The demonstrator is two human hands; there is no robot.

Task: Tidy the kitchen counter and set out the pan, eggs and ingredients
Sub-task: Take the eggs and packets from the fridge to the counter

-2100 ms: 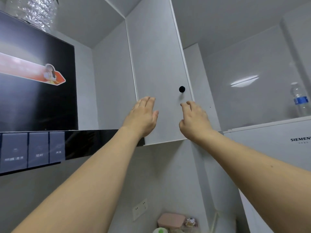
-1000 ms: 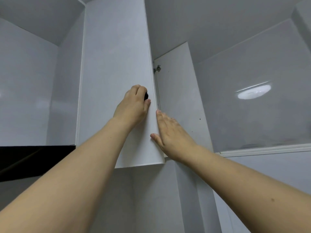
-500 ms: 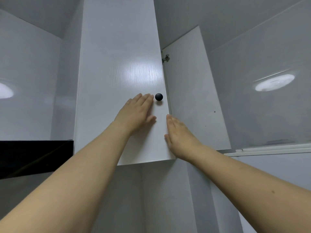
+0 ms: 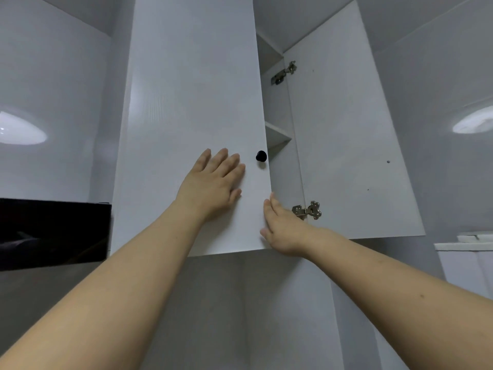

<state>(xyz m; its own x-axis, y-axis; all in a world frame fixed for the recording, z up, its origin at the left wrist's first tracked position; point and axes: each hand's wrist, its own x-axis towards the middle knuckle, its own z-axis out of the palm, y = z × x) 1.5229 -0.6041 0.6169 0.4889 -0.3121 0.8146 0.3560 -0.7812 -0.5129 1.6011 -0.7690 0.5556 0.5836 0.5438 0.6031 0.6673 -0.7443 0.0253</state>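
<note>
A white wall cabinet hangs overhead. Its left door (image 4: 192,102) carries a black knob (image 4: 261,156) near its right edge. My left hand (image 4: 213,185) lies flat on this door, fingers straight, just left of the knob. My right hand (image 4: 282,228) touches the door's lower right edge with straight fingers. The right door (image 4: 346,129) stands swung open, with two metal hinges (image 4: 306,210) showing. In the gap between the doors a bare white shelf (image 4: 277,134) is visible. No pan, eggs or ingredients are in view.
A black range hood (image 4: 53,231) juts out at the left, level with the cabinet's bottom. The top of a white fridge (image 4: 464,247) shows at the right. Glossy grey wall panels surround the cabinet.
My left hand has let go of the knob and now lies flat on the left door. The gap between the doors has widened, showing the shelf and hinges. My right hand stays at the door's edge.
</note>
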